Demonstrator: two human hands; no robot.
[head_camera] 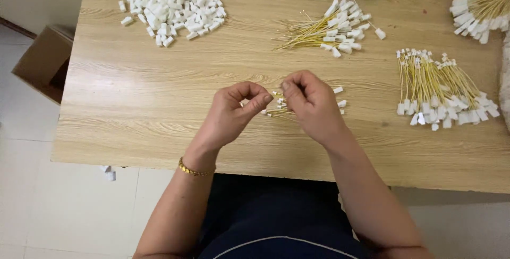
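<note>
Near the front edge of the wooden tabletop (133, 105), both hands met over a small clutch of yellow wires (280, 111) tipped with white connectors. Left hand (231, 115): thumb and forefinger pinched together, fingers (260, 100) closed on something too small to make out, likely a single white housing or a wire end. Right hand (311, 105): fingers curled tight, tips pressed together just beside the left fingertips, apparently nipping a wire end; the held piece itself was hidden. A gold bracelet (192, 171) sat on the left wrist.

Judged step: mating one wire end to one white housing, the two pinches brought nearly touching. The move in hand seemed to call for fine alignment and a short push between the fingertips, with the loose wires beneath kept from snagging.

Surroundings: a heap of loose white housings (175, 1) lay far left on the tabletop, well apart from the hands. A fan of yellow wires with white ends (329, 31) lay beyond the hands. A neater bundle of finished-looking wires (441, 92) lay to the right, another bundle (481, 9) at the far right corner. A cardboard box (45, 62) stood on the floor to the left.
</note>
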